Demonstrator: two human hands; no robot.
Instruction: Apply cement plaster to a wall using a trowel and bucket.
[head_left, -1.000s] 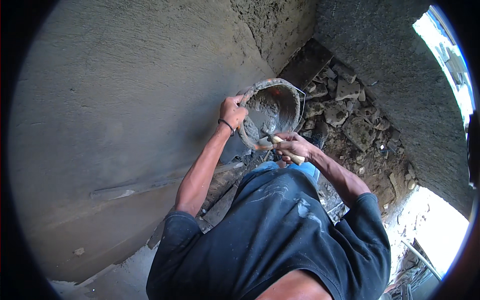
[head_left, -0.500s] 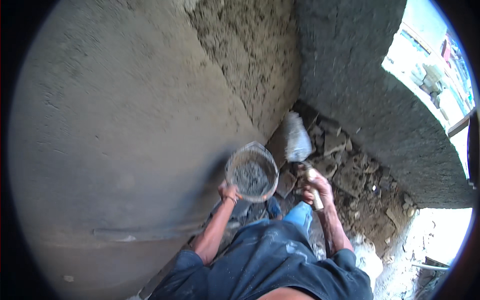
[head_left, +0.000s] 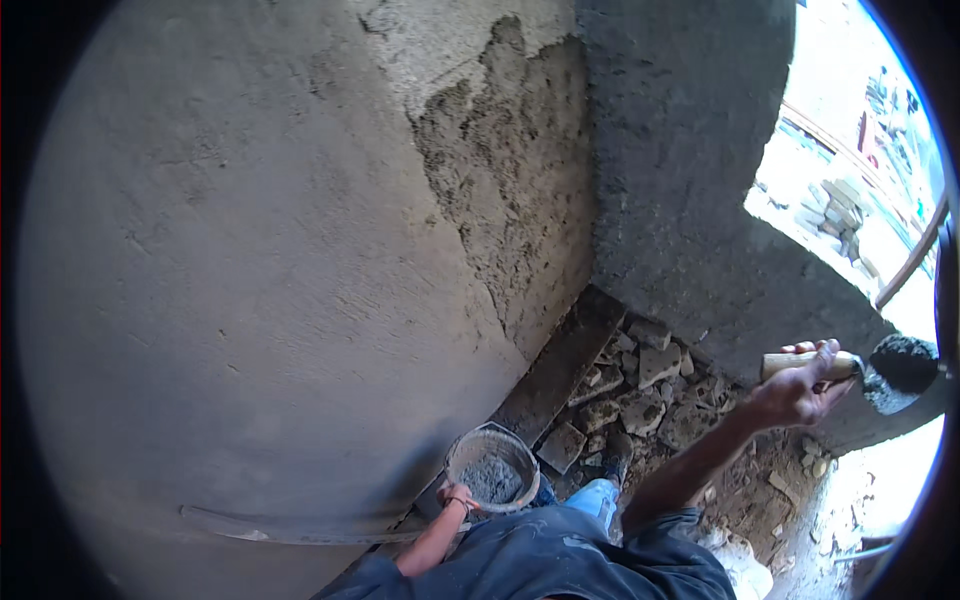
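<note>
My left hand (head_left: 458,496) is closed on the rim of a round bucket (head_left: 527,452), held low against my body beside the wall. Grey wet mortar (head_left: 492,479) lies inside it. Out to the right, my right hand (head_left: 800,388) wraps round the pale wooden handle of a trowel (head_left: 893,396). Dark mortar sits on the trowel's blade. Ahead and to the left stands a wall (head_left: 250,260), mostly smooth with wet plaster. A rough, bumpy mortar patch (head_left: 515,170) covers its part near the corner.
A darker grey wall (head_left: 680,150) meets the plastered one at the corner and ends at a bright opening on the right. Broken stones and rubble (head_left: 655,390) cover the floor, beside a dark plank (head_left: 560,365). A long strip (head_left: 290,530) rests along the lower left wall.
My right hand has swung far to the right with the trowel, whose blade now carries mortar. The view has tilted upward, so the bucket appears lower, still in my left hand.
</note>
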